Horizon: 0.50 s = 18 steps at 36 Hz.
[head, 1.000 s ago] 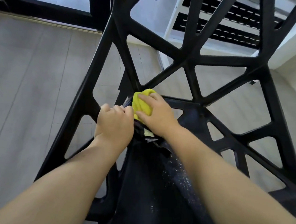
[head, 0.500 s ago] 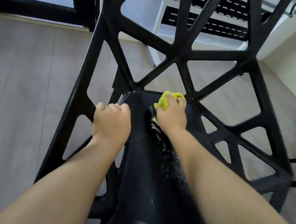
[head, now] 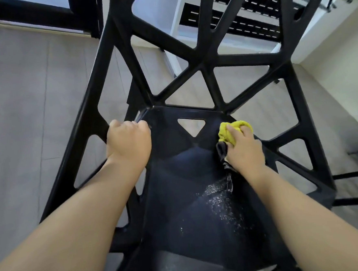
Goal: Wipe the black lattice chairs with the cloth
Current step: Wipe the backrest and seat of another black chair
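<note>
R hand (head: 243,150) bunches soft yellow cloth (head: 230,135) at seat's far-right corner of black lattice chair (head: 209,61), L hand (head: 130,143) curled on seat's left rim; chair looks stiff, prob light—steady by frame.

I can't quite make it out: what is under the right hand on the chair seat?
A bunched yellow cloth, gripped by the right hand against the seat of the chair. The seat beneath the cloth is hidden.
</note>
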Motion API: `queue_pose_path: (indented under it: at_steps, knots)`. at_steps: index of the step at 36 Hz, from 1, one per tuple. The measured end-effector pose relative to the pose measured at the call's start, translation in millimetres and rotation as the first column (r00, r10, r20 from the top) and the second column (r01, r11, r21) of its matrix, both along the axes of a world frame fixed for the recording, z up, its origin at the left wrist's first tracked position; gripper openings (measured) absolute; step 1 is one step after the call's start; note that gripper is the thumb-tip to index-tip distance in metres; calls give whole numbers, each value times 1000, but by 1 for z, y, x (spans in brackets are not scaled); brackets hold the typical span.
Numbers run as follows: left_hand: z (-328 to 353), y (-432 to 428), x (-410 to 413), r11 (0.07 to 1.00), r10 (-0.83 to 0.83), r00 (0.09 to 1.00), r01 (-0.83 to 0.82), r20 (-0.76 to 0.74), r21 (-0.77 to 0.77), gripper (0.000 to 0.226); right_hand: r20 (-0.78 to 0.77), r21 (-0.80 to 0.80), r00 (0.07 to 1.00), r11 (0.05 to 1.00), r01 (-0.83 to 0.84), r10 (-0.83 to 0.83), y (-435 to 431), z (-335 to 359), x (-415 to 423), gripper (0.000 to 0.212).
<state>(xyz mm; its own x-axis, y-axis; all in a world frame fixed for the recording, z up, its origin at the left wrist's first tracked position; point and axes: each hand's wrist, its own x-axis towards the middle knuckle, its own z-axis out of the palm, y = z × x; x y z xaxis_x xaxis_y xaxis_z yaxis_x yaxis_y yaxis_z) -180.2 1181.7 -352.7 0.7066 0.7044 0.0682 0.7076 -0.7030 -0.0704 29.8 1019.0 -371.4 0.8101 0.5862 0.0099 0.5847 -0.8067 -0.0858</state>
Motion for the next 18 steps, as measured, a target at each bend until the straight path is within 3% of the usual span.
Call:
queue_pose_path:
  at_steps: [3,5,8,13,15,18]
  knots:
    - [2,2,7,1000,9,1000,-9,13,-5,16,-95,72,984,984,161,-154,20,-2,-9,46]
    - [3,3,11,999,34,999,-34,32,-8,13,-163,179,978,970,162,-133,40,-3,-27,37]
    - [3,4,15,998,68,996,-67,63,-18,11,-234,229,967,972,-49,104,62,-7,-74,39]
    - [6,6,12,999,38,998,-37,42,-27,14,-278,228,867,905,-359,414,45,-1,-115,51]
    - [7,5,10,1000,30,999,-30,27,-9,15,-279,212,856,898,-387,435,24,0,-104,48]
    - [9,2,9,1000,25,999,-25,22,-6,14,-216,176,922,941,-288,322,-5,1,-72,46]
